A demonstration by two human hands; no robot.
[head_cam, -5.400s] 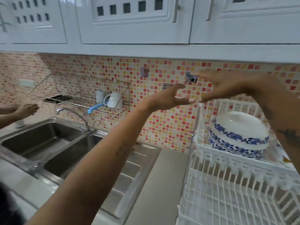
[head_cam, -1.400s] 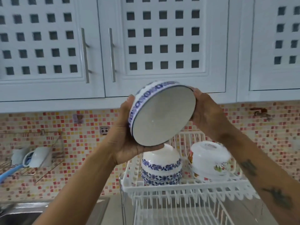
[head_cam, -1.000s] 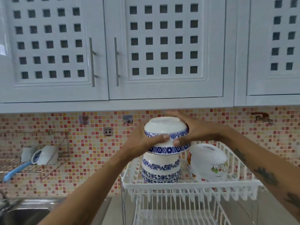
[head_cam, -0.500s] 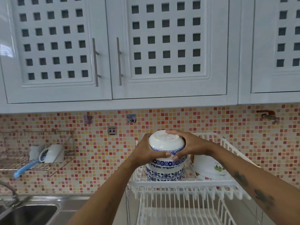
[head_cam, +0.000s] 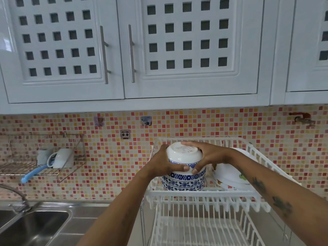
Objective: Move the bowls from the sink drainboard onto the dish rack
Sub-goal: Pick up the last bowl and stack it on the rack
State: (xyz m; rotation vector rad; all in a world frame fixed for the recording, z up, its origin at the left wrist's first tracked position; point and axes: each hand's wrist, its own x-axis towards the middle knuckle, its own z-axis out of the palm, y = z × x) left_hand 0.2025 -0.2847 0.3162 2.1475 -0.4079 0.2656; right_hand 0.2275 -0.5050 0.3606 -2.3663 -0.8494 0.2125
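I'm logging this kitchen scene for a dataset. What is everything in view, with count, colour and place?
top bowl: one, white with blue floral band, upside down on the stack
bowl stack: several nested, count unclear, blue and white, upper rack tier, left
white bowls: at least one, white with small coloured motif, upper tier, right
dish rack: one, white, two tiers, right of the sink
sink: one, steel, lower left
tap: one, steel, far left
wall shelf: one, wire, on the tiled wall
mug: one, white, on the wall shelf
brush handle: one, light blue, sticking off the shelf
cabinets: white, overhead
left hand: on the top bowl's left side
right hand: on its right side
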